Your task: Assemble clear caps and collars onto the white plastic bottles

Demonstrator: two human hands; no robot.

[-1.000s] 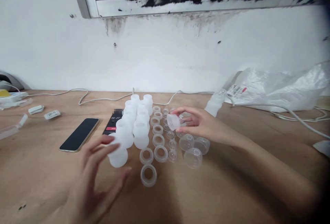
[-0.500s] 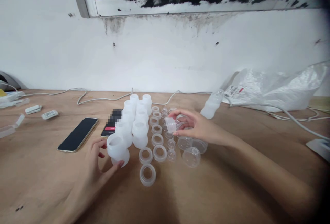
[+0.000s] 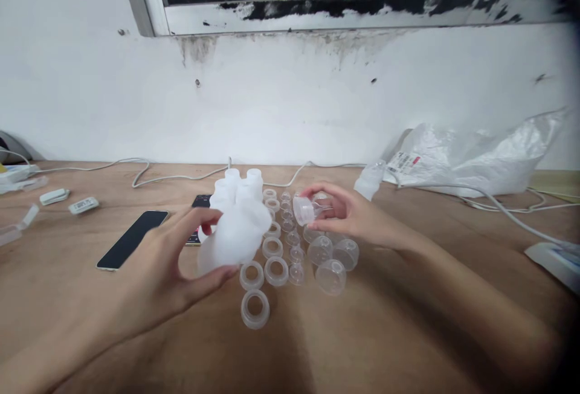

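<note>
My left hand point(image 3: 170, 267) holds a white frosted plastic bottle point(image 3: 235, 235) lifted off the table and tilted, blurred by motion. My right hand point(image 3: 351, 216) pinches a small clear plastic cap point(image 3: 303, 209) above the rows of parts. On the wooden table point(image 3: 385, 333) stand more white bottles point(image 3: 240, 187), a column of translucent rings point(image 3: 254, 309), small clear nipple-like pieces point(image 3: 296, 255) and several clear dome caps point(image 3: 330, 276).
Two phones point(image 3: 129, 240) lie left of the bottles. A lone bottle point(image 3: 369, 181) lies near a crinkled plastic bag point(image 3: 475, 158) at the right. White cables point(image 3: 149, 171) run along the wall; small white devices point(image 3: 81, 205) sit far left.
My left hand closed on the nearest white bottle, lifted it off the table and tilted it toward the middle. My right hand kept the clear cap, shifting slightly.
</note>
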